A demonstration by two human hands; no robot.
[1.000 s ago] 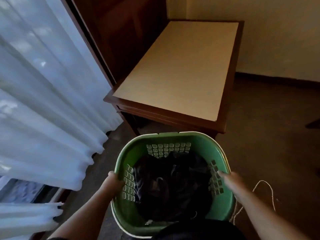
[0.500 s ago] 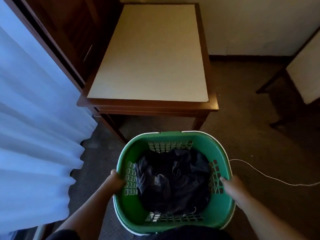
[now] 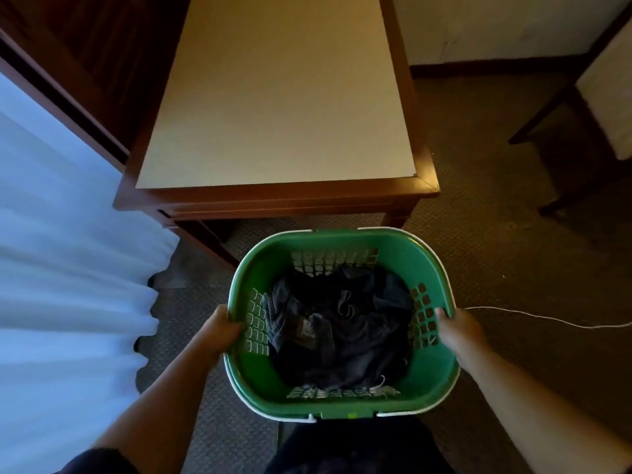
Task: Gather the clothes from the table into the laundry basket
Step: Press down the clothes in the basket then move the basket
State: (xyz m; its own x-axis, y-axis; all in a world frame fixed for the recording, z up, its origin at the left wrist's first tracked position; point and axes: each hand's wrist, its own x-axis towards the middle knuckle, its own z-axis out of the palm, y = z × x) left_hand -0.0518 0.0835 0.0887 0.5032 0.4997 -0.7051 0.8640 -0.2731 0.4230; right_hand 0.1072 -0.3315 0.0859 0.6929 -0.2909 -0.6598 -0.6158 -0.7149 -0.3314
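With dark clothes [image 3: 338,326] already in the green laundry basket [image 3: 342,403], left hand [image 3: 219,331] and right hand [image 3: 458,331] grip its rim; surface [image 3: 277,97] apparently bare. Next: carry off.

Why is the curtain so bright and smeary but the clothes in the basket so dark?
Head view: daylight washes out the white curtain, and its folds smear near the wide-angle edge. The dark clothes lie in shadow inside the green basket, so their folds hardly show. The table edges look splayed by the lens.
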